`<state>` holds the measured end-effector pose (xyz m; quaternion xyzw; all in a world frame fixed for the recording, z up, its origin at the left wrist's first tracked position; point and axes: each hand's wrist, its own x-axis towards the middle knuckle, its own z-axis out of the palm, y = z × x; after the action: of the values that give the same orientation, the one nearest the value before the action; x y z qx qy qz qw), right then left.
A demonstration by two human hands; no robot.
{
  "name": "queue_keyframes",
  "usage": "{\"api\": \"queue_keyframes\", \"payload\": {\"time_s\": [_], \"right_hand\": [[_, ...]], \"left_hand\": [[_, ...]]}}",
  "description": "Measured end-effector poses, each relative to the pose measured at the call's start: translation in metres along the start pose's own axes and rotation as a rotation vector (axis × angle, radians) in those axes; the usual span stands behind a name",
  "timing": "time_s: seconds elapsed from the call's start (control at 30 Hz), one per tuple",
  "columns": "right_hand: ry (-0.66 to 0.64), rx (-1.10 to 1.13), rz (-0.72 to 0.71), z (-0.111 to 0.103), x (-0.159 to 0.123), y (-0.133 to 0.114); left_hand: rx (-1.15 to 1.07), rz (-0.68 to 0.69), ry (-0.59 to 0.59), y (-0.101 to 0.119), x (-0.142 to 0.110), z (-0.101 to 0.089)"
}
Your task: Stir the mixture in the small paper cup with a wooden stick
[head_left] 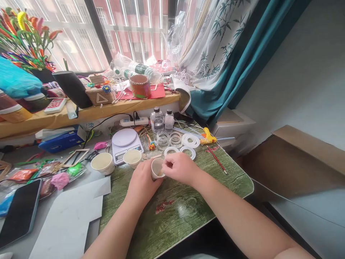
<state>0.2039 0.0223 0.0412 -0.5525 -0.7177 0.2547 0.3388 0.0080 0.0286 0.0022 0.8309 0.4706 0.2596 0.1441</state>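
Daylight comes through a window (pixel 72 32) behind a green wood-patterned tabletop (pixel 178 223), with a teal curtain (pixel 205 97) hanging to its right. Near the middle of the tabletop, the left hand (pixel 141 183) has its grip closed around a small white cup (pixel 157 169), which sits tilted with its mouth toward the right hand (pixel 179 167). That hand's grip is pinched nearly shut, its fingertips (pixel 165 166) at the cup's mouth; whether they hold anything is too small to tell. From the cup, a white kitchen scale (pixel 126 144) and two more cups (pixel 102 163) lie at 10 o'clock. Clear plastic rings (pixel 163 141) and white rings (pixel 190 140) lie at 12 to 1 o'clock, just beyond them two bottles (pixel 157 120). A yellow glue gun (pixel 208 136) lies at 2 o'clock, and a red brush (pixel 217 160) at 3 o'clock.
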Motion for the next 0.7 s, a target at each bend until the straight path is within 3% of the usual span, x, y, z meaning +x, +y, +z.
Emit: {"api": "queue_keyframes", "payload": {"time_s": [0.7], "right_hand": [[-0.057,0.044,0.069,-0.0044,-0.0010,-0.0074]], "left_hand": [[-0.058,0.003,-0.009,0.0023,0.0003,-0.0037]]}}
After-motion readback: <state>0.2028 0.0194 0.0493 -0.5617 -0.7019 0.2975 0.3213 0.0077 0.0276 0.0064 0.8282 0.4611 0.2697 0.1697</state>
